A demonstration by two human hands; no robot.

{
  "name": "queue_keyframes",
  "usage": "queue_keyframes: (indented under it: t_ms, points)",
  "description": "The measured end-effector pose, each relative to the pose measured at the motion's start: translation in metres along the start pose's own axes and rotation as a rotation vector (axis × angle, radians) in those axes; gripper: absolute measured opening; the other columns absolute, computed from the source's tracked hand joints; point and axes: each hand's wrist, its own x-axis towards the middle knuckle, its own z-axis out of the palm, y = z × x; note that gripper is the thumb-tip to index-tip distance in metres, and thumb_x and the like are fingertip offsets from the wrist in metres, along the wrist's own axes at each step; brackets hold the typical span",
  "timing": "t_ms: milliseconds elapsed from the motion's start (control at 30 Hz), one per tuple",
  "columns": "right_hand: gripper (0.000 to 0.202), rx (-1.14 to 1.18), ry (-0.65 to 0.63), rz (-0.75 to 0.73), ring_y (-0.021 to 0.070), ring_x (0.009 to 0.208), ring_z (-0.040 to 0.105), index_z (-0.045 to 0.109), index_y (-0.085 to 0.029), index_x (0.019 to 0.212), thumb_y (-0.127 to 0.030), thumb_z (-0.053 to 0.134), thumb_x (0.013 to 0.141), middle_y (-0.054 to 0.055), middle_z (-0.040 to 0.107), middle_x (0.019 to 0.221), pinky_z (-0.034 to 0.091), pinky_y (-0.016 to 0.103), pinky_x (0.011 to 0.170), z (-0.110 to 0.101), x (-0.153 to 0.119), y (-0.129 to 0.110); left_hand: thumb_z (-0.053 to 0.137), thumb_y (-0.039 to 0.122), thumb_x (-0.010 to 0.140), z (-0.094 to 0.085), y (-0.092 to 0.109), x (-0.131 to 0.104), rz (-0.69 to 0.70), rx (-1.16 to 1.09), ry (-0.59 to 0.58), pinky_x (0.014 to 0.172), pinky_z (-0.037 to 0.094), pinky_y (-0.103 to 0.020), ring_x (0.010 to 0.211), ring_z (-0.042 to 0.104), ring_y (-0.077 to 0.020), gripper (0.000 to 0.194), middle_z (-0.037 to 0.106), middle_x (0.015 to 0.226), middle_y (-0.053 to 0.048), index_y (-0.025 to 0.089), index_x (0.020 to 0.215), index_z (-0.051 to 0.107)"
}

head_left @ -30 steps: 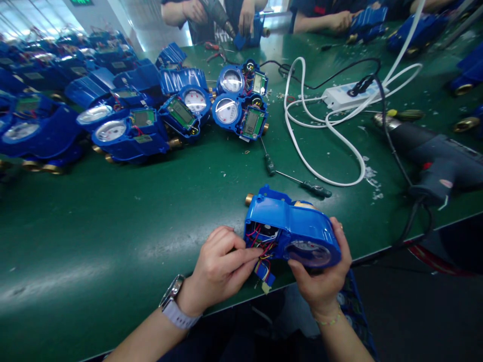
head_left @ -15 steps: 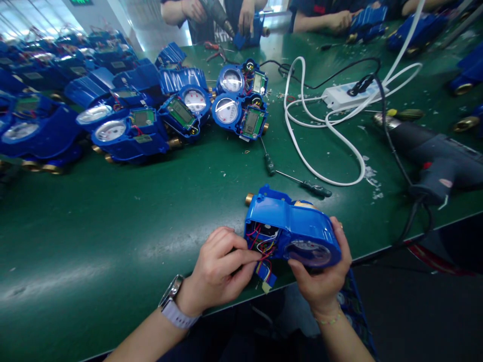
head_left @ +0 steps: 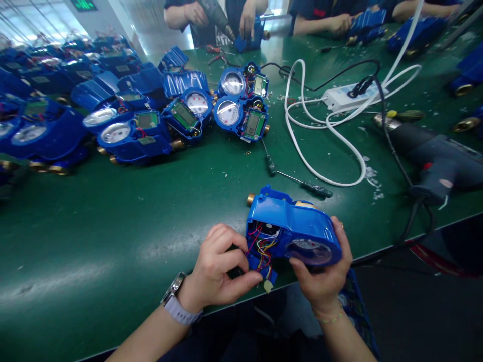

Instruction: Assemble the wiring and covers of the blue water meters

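Observation:
A blue water meter (head_left: 290,221) is tipped on its side near the front edge of the bench, its round dial (head_left: 309,250) facing me. My right hand (head_left: 328,281) grips its rounded right end, thumb beside the dial. Red, white and yellow wires (head_left: 264,246) spill from the open compartment on the left. At that opening my left hand (head_left: 219,266) curls its fingers and thumb around a small wired circuit board (head_left: 254,262), mostly hidden by the fingers. A pale yellowish tab (head_left: 267,286) hangs below the board.
Several open blue meters (head_left: 132,133) crowd the back left. Two screwdrivers (head_left: 317,189) lie behind the held meter. A white power strip (head_left: 350,95) with looping cable and a heat gun (head_left: 433,156) are at right. Across the bench, a co-worker's hand (head_left: 247,20) works on another meter.
My left hand's fingers have opened out from a pinch on the wires and now curl around the board, thumb lower. The meter and my right hand stay nearly in place. The view has shifted slightly.

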Motion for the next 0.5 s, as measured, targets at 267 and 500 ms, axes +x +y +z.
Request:
queue_keyframes:
  t_ms: [267, 500]
  points:
    - [0.102, -0.006, -0.001, 0.009, 0.0374, 0.14, 0.037, 0.029, -0.016, 0.155, -0.047, 0.083, 0.074, 0.019, 0.04, 0.152, 0.023, 0.064, 0.116, 0.0006, -0.0002, 0.0004, 0.065, 0.017, 0.083, -0.0029, -0.003, 0.0005, -0.072, -0.034, 0.015, 0.074, 0.044, -0.034, 0.074, 0.055, -0.0145, 0.026, 0.059, 0.077, -0.001, 0.018, 0.062, 0.049]
    - [0.101, -0.008, 0.002, 0.003, 0.0375, 0.14, 0.037, 0.029, -0.017, 0.155, -0.046, 0.083, 0.074, 0.018, 0.04, 0.152, 0.024, 0.065, 0.115, 0.0003, 0.0, -0.0003, 0.063, 0.018, 0.084, -0.0085, -0.004, 0.0025, -0.043, -0.155, -0.055, 0.075, 0.047, -0.035, 0.074, 0.057, -0.0148, 0.02, 0.061, 0.079, -0.002, 0.019, 0.067, 0.052]
